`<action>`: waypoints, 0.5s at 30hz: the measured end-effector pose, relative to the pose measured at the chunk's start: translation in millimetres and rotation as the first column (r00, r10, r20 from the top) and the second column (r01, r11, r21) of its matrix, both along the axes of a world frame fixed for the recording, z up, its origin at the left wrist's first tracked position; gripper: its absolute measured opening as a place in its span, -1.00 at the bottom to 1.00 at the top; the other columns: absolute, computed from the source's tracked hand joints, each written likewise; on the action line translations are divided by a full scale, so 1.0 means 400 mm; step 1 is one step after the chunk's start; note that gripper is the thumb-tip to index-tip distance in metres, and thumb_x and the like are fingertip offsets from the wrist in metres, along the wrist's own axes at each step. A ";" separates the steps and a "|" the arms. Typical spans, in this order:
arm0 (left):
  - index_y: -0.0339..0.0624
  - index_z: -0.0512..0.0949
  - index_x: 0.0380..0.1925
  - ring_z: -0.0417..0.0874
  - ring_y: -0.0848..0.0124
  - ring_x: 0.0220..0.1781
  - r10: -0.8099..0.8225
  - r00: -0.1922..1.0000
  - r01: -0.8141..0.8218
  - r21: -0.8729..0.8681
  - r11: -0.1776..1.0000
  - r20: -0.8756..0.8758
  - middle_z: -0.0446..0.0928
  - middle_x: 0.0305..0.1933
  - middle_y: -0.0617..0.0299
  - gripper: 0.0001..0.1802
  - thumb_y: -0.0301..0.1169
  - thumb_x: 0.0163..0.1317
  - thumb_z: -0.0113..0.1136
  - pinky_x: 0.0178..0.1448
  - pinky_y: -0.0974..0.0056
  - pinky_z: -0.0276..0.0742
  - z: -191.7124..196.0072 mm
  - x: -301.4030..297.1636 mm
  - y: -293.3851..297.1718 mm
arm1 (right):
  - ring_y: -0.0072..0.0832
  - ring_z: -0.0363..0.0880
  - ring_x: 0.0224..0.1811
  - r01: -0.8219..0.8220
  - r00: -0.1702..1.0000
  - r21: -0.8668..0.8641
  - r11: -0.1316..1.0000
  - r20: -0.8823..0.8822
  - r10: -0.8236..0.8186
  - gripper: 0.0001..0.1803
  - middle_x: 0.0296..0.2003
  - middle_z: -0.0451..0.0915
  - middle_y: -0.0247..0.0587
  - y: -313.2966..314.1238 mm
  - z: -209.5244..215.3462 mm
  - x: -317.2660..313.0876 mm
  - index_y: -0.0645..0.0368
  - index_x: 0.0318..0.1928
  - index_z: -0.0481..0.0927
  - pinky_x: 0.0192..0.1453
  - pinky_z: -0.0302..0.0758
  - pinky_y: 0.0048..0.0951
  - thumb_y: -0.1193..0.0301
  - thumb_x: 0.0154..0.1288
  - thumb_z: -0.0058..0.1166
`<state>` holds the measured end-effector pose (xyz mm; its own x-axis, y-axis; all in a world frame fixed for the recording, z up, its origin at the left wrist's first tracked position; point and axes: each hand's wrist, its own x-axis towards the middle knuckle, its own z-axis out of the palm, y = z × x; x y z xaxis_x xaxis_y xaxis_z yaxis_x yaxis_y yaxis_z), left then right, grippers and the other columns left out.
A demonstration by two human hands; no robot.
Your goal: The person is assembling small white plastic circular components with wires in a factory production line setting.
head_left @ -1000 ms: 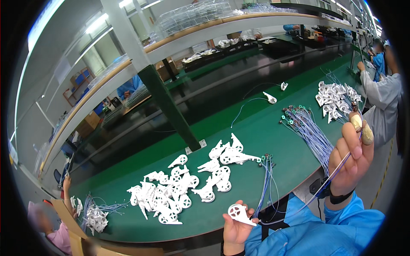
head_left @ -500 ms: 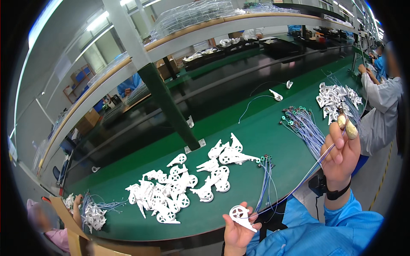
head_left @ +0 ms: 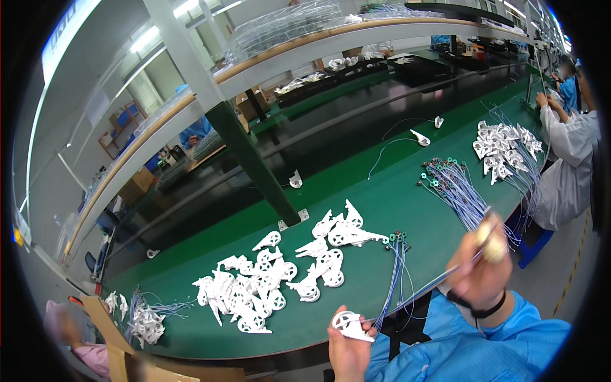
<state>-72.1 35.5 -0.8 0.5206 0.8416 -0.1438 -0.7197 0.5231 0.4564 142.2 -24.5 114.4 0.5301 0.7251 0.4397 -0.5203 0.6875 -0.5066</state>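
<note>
1. Tabletop (head_left: 369,274) in green stretches before us, and we hold our work at its near edge.
2. Our left hand (head_left: 347,351) is curled round a white plastic bracket (head_left: 349,326), gripping it with its spoked wheel upward and its narrow end pointing right.
3. Our right hand (head_left: 480,270), blurred, pinches a thin cable (head_left: 423,290) near one end; pale yellow finger covers (head_left: 495,247) show on its tips. That cable slants down toward the bracket in our left hand; we cannot tell exactly how the two meet.
4. We wear blue sleeves (head_left: 519,337) and, on the right wrist, a black band (head_left: 489,312).
5. Ahead of our left hand lies a heap of white brackets (head_left: 245,293), with a smaller cluster (head_left: 331,235) just to its right.
6. Near our right hand we see a large cable bundle (head_left: 458,191) with green and brown ends; a smaller bunch (head_left: 396,261) lies between it and the cluster.
7. Farther right, more white pieces (head_left: 503,149) sit piled with cables, close to a co-worker in a pale smock (head_left: 566,172).
8. Beyond our heaps stands a green post (head_left: 248,156) under a long shelf (head_left: 267,62) bearing clear plastic trays (head_left: 286,28).
</note>
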 end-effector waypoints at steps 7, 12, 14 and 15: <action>-0.46 0.23 0.18 0.50 0.29 0.02 0.274 0.918 -0.144 0.402 0.904 -0.288 0.44 0.08 0.01 -0.20 0.12 0.28 -0.02 0.08 0.24 0.43 0.114 -0.050 -0.131 | -0.41 0.51 -0.21 -0.496 0.802 -0.207 0.843 0.263 0.536 -0.86 -0.04 0.35 0.03 0.011 -0.145 -0.200 0.26 -0.11 0.34 -0.05 0.48 -0.38 0.63 0.34 -0.08; -0.54 0.24 0.16 0.48 0.33 -0.08 0.715 0.484 -0.013 0.813 0.582 -0.505 0.38 -0.01 0.02 -0.21 0.12 0.36 -0.22 0.08 0.25 0.41 0.089 -0.073 -0.246 | -0.37 0.53 -0.02 -0.628 0.771 -0.165 0.760 -0.002 0.637 -0.81 -0.10 0.44 -0.02 0.018 -0.197 -0.210 0.25 -0.13 0.33 0.03 0.50 -0.36 0.68 0.29 -0.02; -0.47 0.25 0.16 0.48 0.35 -0.10 0.709 0.488 -0.012 0.809 0.588 -0.508 0.37 0.02 0.02 -0.27 0.08 0.38 -0.21 0.05 0.25 0.41 0.070 -0.064 -0.268 | -0.35 0.54 0.00 -0.665 0.744 -0.183 0.724 -0.089 0.662 -0.75 -0.11 0.49 -0.01 0.017 -0.188 -0.196 0.26 -0.07 0.32 -0.02 0.53 -0.41 0.69 0.28 -0.01; -0.40 0.27 0.17 0.48 0.35 -0.12 0.544 0.669 -0.190 0.591 0.784 -0.506 0.39 0.00 0.03 -0.30 0.08 0.38 -0.21 0.01 0.25 0.42 0.062 -0.057 -0.273 | -0.39 0.55 -0.04 -0.702 0.709 -0.200 0.684 -0.107 0.697 -0.71 -0.10 0.50 -0.02 0.011 -0.176 -0.187 0.27 0.01 0.33 -0.05 0.53 -0.46 0.66 0.30 -0.02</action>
